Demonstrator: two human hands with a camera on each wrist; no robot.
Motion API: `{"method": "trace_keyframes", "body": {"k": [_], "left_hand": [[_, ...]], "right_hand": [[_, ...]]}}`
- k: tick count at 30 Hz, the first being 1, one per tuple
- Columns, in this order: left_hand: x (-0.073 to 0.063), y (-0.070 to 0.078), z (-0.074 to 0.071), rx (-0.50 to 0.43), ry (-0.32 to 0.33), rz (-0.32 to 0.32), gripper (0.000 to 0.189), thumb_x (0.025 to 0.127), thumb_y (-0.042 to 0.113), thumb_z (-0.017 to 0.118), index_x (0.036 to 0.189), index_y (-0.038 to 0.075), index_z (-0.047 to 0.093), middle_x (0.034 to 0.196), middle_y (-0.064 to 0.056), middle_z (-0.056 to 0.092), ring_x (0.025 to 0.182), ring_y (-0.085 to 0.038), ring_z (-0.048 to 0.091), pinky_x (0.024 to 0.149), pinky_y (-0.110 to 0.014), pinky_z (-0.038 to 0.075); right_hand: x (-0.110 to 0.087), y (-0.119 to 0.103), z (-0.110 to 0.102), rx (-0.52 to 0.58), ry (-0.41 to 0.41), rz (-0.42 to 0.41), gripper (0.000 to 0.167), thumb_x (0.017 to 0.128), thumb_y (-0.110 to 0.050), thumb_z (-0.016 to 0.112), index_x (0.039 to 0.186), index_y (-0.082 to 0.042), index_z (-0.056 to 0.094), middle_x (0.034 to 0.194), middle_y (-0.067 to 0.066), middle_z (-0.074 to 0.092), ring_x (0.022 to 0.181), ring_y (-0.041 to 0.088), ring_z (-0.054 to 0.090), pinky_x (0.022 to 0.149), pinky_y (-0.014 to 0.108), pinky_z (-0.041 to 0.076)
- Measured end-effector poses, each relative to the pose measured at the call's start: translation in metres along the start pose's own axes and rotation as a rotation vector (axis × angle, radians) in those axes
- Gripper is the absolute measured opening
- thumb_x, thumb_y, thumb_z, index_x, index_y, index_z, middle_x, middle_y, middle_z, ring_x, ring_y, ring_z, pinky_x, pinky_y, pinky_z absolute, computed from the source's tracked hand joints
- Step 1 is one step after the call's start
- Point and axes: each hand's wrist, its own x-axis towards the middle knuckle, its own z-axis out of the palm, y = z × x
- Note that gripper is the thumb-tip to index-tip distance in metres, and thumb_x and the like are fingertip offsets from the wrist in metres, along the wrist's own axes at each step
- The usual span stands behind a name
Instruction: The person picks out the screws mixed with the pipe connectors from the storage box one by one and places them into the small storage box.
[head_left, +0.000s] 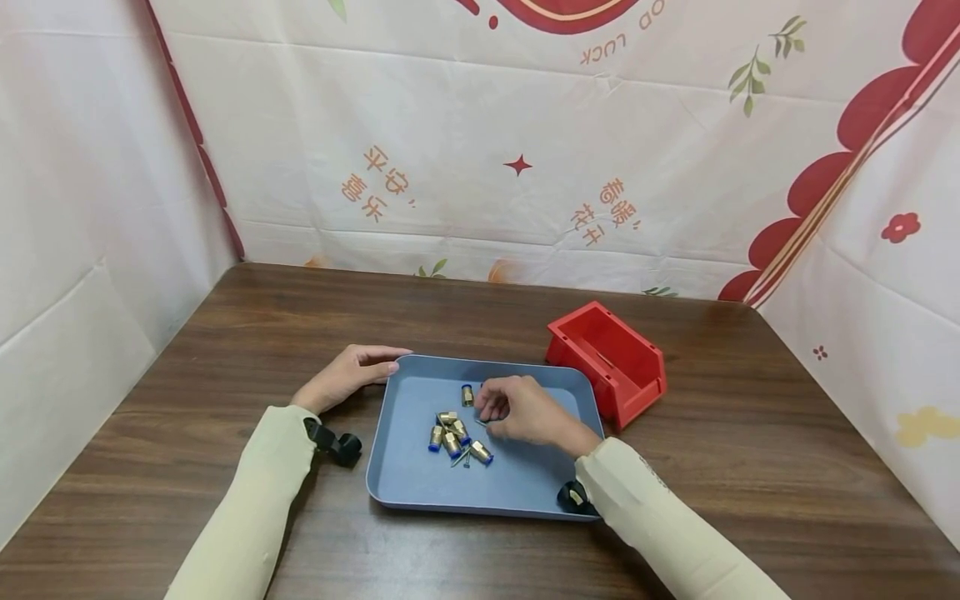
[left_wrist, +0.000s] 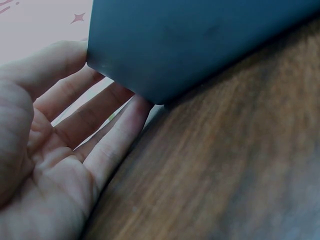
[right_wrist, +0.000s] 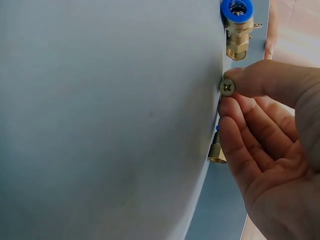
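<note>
A blue-grey tray [head_left: 420, 483] lies on the table. My left hand [head_left: 348, 377] rests at its far left corner, and in the left wrist view the straight fingers [left_wrist: 112, 145] and thumb touch the tray's outer side. Over the tray's middle, my right hand [head_left: 528, 408] pinches a screw [right_wrist: 227, 87] between thumb and fingers, its cross-slot head facing the right wrist camera. Several brass fittings with blue collars [head_left: 452, 443] lie in a loose group left of that hand. Small screws [head_left: 467, 458] lie among them. One fitting [head_left: 467, 395] sits apart, near the right fingertips.
A red open-front bin [head_left: 641, 398] stands at an angle just beyond the tray's far right corner. The brown wooden table [head_left: 750, 467] extends around the tray. Printed white cloth [head_left: 465, 117] hangs behind the table and at both sides.
</note>
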Motion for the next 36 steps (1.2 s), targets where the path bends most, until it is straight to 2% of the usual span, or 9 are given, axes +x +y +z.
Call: {"method": "trace_keyframes", "body": {"k": [13, 25, 36], "left_hand": [[0.0001, 0.0007, 0.0001, 0.011, 0.006, -0.01, 0.04, 0.097, 0.022, 0.057, 0.133, 0.005, 0.056, 0.133, -0.016, 0.058, 0.12, -0.027, 0.057, 0.094, -0.033, 0.052], [0.0006, -0.0001, 0.0001, -0.002, 0.01, -0.002, 0.039, 0.096, 0.019, 0.058, 0.132, 0.004, 0.057, 0.133, -0.017, 0.057, 0.116, -0.019, 0.06, 0.092, -0.03, 0.053], [0.0005, 0.0008, -0.0003, -0.001, 0.007, -0.021, 0.04, 0.096, 0.023, 0.059, 0.132, 0.007, 0.057, 0.132, -0.015, 0.058, 0.118, -0.025, 0.059, 0.094, -0.033, 0.052]], "right_hand": [[-0.0001, 0.0018, 0.0001, -0.009, 0.0, 0.029, 0.021, 0.077, 0.002, 0.074, 0.094, -0.007, 0.066, 0.081, -0.001, 0.064, 0.07, 0.008, 0.056, 0.069, 0.015, 0.052], [-0.0005, 0.0042, 0.0002, 0.028, 0.037, 0.043, 0.021, 0.078, 0.002, 0.072, 0.095, -0.007, 0.064, 0.08, -0.002, 0.06, 0.072, 0.011, 0.053, 0.065, 0.017, 0.05], [0.0003, 0.0035, -0.0027, 0.025, 0.092, 0.011, 0.021, 0.077, 0.005, 0.069, 0.093, -0.007, 0.063, 0.08, -0.001, 0.062, 0.071, 0.011, 0.053, 0.065, 0.018, 0.051]]}}
